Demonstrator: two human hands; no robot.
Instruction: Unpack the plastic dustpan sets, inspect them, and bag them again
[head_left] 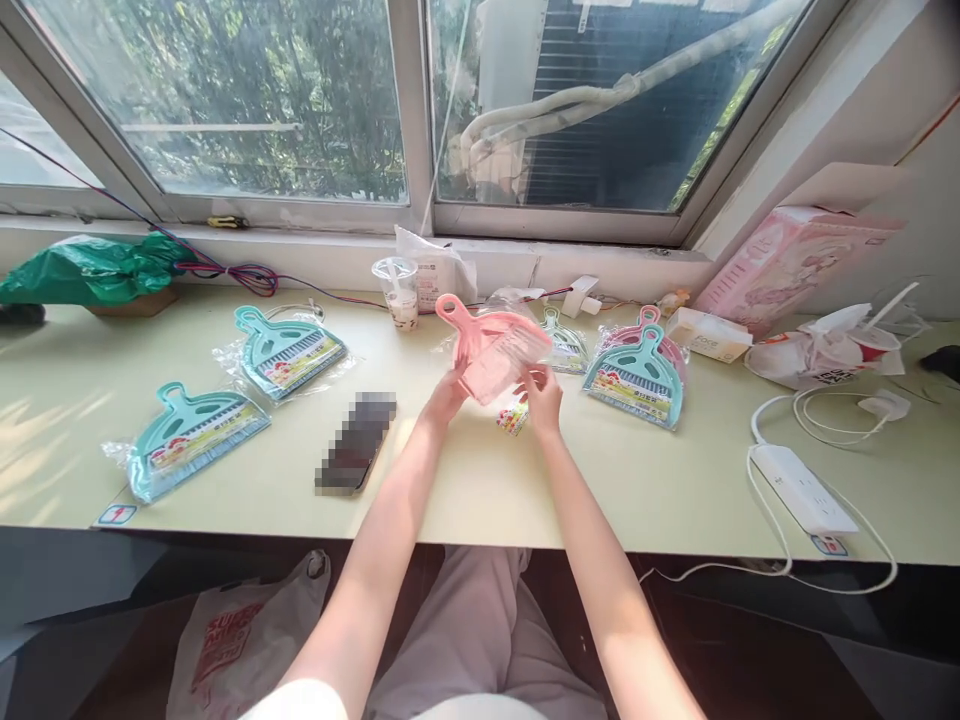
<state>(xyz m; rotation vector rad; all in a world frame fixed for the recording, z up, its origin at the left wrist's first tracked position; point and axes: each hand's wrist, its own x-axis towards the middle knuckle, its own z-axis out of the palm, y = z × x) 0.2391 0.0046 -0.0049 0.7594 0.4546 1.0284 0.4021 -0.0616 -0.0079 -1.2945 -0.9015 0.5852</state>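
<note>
Above the middle of the table a pink dustpan (pixel 499 362) is held tilted, its looped handle pointing up and left. My left hand (pixel 448 392) is closed on its left edge. At the lower right edge, the bent fingers of my right hand (pixel 543 396) grip the same dustpan. A colourful printed card (pixel 513 418) shows just below it, partly hidden by the dustpan and right hand. Two bagged teal dustpan-and-brush sets (pixel 289 352) rest to the left. On the right, a teal set (pixel 637 378) overlaps a pink set (pixel 667 332).
A phone (pixel 356 442) lies left of my forearms. Behind are a plastic cup (pixel 401 298) and another bagged dustpan set (pixel 564 345). A white power strip (pixel 804 488) with loose cable, a tissue box (pixel 709 334) and a pink box (pixel 802 255) occupy the right side.
</note>
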